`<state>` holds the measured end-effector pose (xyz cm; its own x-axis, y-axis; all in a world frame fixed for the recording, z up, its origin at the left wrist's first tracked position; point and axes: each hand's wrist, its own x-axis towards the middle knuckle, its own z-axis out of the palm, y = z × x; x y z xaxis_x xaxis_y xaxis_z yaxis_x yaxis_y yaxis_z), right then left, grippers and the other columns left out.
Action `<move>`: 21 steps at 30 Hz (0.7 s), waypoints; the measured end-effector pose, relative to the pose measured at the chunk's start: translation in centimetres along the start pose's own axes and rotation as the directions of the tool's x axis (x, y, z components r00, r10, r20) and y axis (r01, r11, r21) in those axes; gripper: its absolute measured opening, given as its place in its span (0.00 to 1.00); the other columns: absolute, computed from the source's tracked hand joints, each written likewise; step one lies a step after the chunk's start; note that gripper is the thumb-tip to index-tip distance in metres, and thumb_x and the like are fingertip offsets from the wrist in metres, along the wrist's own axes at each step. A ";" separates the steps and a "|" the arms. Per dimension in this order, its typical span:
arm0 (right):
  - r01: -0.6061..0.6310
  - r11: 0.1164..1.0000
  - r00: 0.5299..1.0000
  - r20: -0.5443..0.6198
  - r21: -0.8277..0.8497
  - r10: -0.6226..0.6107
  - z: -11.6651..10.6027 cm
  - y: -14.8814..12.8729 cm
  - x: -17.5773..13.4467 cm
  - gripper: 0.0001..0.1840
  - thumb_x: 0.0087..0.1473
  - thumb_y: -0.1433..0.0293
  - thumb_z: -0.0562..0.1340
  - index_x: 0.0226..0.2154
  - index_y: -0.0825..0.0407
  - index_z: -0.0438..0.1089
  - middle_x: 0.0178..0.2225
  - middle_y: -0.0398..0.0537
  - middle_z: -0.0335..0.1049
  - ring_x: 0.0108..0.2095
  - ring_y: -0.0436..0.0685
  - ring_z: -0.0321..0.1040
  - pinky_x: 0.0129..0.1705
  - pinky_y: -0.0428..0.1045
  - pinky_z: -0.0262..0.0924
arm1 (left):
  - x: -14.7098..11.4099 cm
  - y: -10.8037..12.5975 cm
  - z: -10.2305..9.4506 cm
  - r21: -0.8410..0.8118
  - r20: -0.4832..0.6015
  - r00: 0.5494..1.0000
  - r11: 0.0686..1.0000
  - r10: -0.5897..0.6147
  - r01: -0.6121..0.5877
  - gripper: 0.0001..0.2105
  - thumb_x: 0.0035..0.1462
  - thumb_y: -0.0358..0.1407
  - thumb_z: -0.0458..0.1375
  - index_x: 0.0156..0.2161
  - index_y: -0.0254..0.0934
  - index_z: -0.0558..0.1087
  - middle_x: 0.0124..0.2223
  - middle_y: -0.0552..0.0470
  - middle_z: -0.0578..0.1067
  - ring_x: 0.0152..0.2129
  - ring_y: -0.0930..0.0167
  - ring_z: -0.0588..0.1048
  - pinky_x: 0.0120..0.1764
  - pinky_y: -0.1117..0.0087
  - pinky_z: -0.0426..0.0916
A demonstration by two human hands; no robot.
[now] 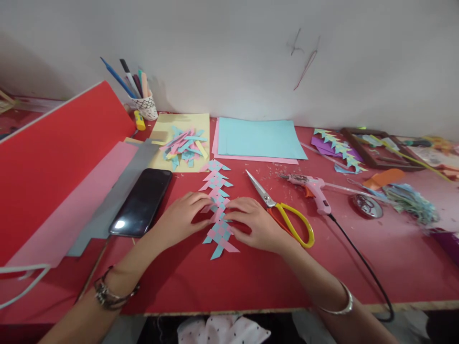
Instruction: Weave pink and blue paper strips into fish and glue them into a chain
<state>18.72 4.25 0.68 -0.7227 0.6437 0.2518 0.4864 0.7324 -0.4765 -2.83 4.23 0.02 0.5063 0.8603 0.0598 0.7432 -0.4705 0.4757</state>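
Note:
A woven paper strip (218,210) in pink and light blue lies lengthwise on the red table, its pointed ends jutting out on both sides. My left hand (184,215) touches its left edge with fingertips and thumb apart. From the opposite side my right hand (256,222) reaches the right edge, fingers bent and spaced, thumb lower down. Neither hand wraps around the strip; the fingertips partly cover its middle. Just right of my right hand rest scissors (296,224) with yellow and orange handles, blades slightly apart.
Behind the strip, cut paper strips (184,145) are heaped on a yellow sheet (161,126). Blue sheets (258,138) lie at the back. A phone (141,203) is on the left; a corded pink glue gun (311,188) on the right. A pen cup (146,106) stands near the wall.

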 end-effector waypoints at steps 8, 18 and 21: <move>0.030 0.996 0.999 0.029 -0.082 -0.028 0.0 -0.3 0.2 0.12 0.48 0.72 0.55 0.35 0.49 0.71 0.42 0.47 0.69 0.44 0.55 0.63 0.52 0.57 0.50 | 0.0 0.1 1.4 0.043 -0.062 0.998 0.999 0.020 -0.017 0.14 0.51 0.40 0.55 0.43 0.37 0.69 0.44 0.46 0.71 0.43 0.63 0.69 0.43 0.62 0.66; 0.033 0.987 0.996 0.091 -0.155 -0.019 0.3 -0.3 0.4 0.13 0.48 0.71 0.55 0.36 0.50 0.72 0.44 0.49 0.69 0.46 0.57 0.61 0.53 0.58 0.49 | 0.2 0.3 1.3 0.016 -0.024 1.000 1.000 -0.017 0.017 0.15 0.49 0.37 0.57 0.43 0.37 0.68 0.45 0.46 0.70 0.44 0.63 0.68 0.44 0.62 0.64; 0.039 0.980 0.995 0.093 -0.193 -0.022 0.3 -0.4 0.5 0.13 0.48 0.71 0.55 0.36 0.50 0.72 0.43 0.50 0.69 0.46 0.57 0.61 0.53 0.58 0.49 | 0.2 0.2 1.2 0.015 -0.024 1.000 1.000 -0.009 0.010 0.15 0.49 0.37 0.56 0.43 0.36 0.68 0.45 0.47 0.70 0.43 0.64 0.68 0.44 0.62 0.64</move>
<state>18.01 4.17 0.75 -0.7756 0.6042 0.1828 0.5429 0.7862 -0.2951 -2.02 4.05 -0.94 0.4887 0.8691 0.0767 0.7546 -0.4651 0.4629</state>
